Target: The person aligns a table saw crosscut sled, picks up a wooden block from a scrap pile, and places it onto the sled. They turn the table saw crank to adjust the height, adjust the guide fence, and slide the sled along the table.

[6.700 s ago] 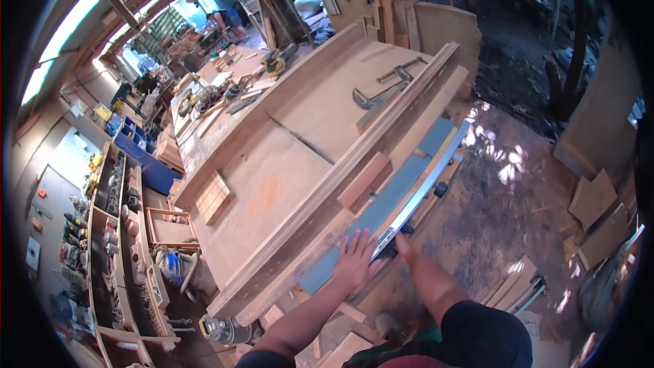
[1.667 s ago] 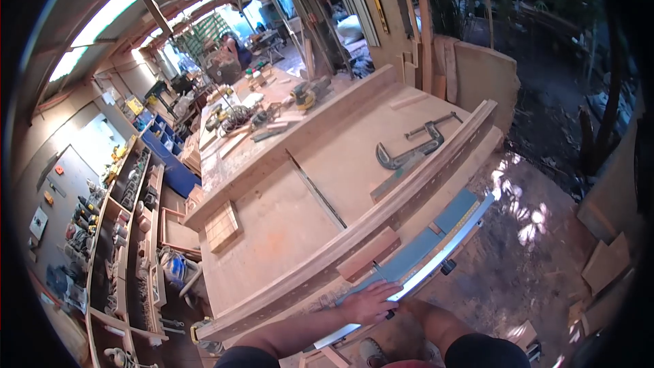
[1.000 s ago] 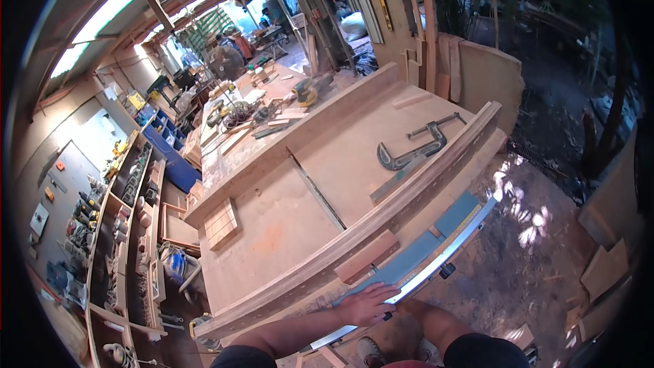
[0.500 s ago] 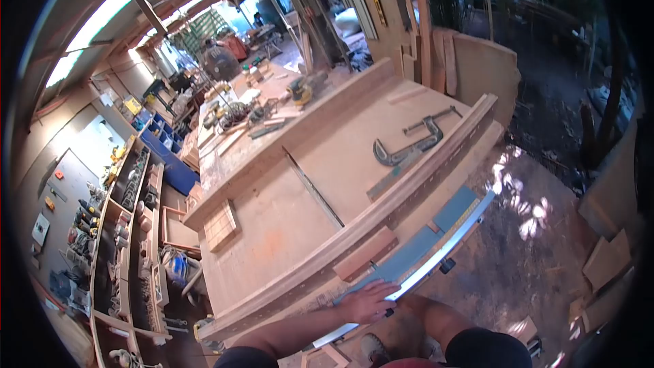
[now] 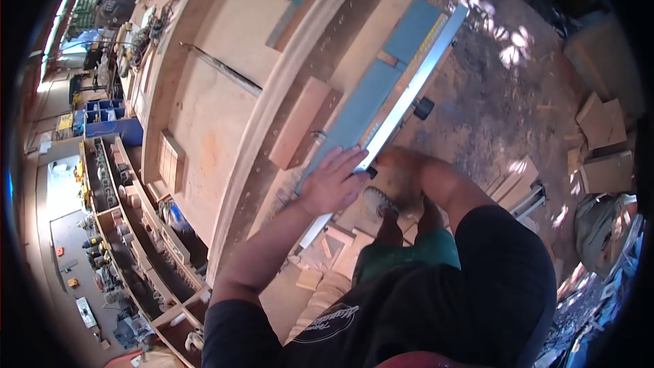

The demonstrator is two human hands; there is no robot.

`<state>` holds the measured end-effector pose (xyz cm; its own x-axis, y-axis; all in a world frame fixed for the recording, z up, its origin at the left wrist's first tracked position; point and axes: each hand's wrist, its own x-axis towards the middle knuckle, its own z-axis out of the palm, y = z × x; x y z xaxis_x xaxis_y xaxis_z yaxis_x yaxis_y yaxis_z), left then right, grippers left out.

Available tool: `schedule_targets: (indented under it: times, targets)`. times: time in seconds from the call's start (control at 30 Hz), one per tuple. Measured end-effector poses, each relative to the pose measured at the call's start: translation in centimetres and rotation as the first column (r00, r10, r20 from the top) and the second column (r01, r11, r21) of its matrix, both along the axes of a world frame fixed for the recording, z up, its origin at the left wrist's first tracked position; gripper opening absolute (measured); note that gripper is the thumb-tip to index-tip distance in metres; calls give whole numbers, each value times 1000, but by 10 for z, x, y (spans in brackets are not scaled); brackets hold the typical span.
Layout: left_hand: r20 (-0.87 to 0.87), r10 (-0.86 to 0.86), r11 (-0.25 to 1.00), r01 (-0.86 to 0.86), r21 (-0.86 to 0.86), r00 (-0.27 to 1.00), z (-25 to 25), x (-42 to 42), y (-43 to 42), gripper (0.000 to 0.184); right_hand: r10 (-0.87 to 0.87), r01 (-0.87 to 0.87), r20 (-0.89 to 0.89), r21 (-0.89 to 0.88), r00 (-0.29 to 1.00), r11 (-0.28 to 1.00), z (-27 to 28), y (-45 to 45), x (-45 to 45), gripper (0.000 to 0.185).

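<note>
My left hand [image 5: 335, 182] lies with its fingers stretched out at the near end of a blue-grey metal bed [image 5: 364, 99]. Its fingertips reach the long silver rail [image 5: 417, 82] along the bed's outer edge. A black knob [image 5: 424, 107] sticks out from the rail's outer side. My right hand [image 5: 393, 162] is low on the rail's outer side, near a second, smaller black knob [image 5: 371, 172]; shadow and the rail hide its fingers. Beside the bed, a reddish wood block [image 5: 300, 123] rests on the bench edge.
A pale wooden bench [image 5: 211, 99] with a raised rail is on the left. Tool shelves [image 5: 129, 225] stand beyond it. Wood offcuts [image 5: 603, 123] lie on the floor at right, and more are near my feet.
My view has tilted down and turned, so the bench appears steeper and more of my body shows. My left hand stays at the rail, and my right hand stays low beside it.
</note>
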<state>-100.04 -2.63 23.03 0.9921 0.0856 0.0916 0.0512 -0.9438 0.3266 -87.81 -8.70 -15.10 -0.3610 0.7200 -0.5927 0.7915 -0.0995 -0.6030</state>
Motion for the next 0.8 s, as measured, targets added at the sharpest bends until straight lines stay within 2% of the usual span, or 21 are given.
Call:
schedule_targets:
  times: [0.03, 0.07, 0.13, 0.17, 0.23, 0.27, 0.33, 0.4, 0.5, 0.53, 0.63, 0.7, 0.73, 0.8]
  targets:
    - [-1, 3, 1000, -3, 1, 1000, 0, 1, 0, 20, -122, 122, -24, -2, 992, 993, -9, -2, -4, 34]
    - [1, 5, 1000, -5, 4, 1000, 1, 1, 0, 21, -106, 106, -38, -1, 994, 994, -18, -1, -7, 37]
    - [-1, 6, 1000, -6, 3, 1000, 1, 1, -1, 22, -139, 151, -111, 106, 984, 983, 5, -12, 4, 38]
    - [13, 4, 1000, -4, 21, 1000, 1, 2, 0, 22, -142, 153, -117, 98, 983, 983, 23, -17, 8, 38]
    - [-7, 13, 1000, -13, 27, 1000, 2, 4, 1, 23, -375, 380, -84, 61, 923, 923, 72, -18, 17, 43]
    - [-31, 24, 999, -23, 26, 999, 2, 2, -2, 23, -401, 403, -113, -7, 909, 915, 87, -19, 23, 46]
    - [-38, 13, 1000, -13, -12, 999, 1, 4, -2, 24, -501, 489, -206, -110, 840, 865, 81, -23, 24, 45]
    - [-6, 34, 999, -34, 39, 999, -2, 2, -3, 26, -558, 558, -246, -74, 793, 826, 78, -26, 22, 44]
    - [-32, 22, 999, -20, 42, 999, -1, 3, -3, 27, -565, 569, -106, 9, 818, 822, 70, -21, 10, 42]
    - [-43, 22, 999, -20, 45, 999, -1, 3, -4, 27, -570, 574, -110, -4, 814, 819, 71, -17, 13, 42]
    - [-49, 8, 999, -6, 43, 999, -4, 1, -5, 29, -654, 654, -57, -12, 754, 756, 86, -13, 31, 39]
    - [-43, 15, 998, -13, 53, 999, -6, 2, -4, 30, -741, 759, -167, 194, 650, 622, 107, -20, 51, 35]
    - [-43, 6, 999, -4, 53, 999, -5, 2, -5, 30, -747, 764, -166, 195, 644, 615, 119, -27, 54, 35]
    - [-51, 17, 998, -15, 54, 999, -3, 3, -5, 30, -812, 914, -464, -12, 354, 405, 140, -39, 53, 37]
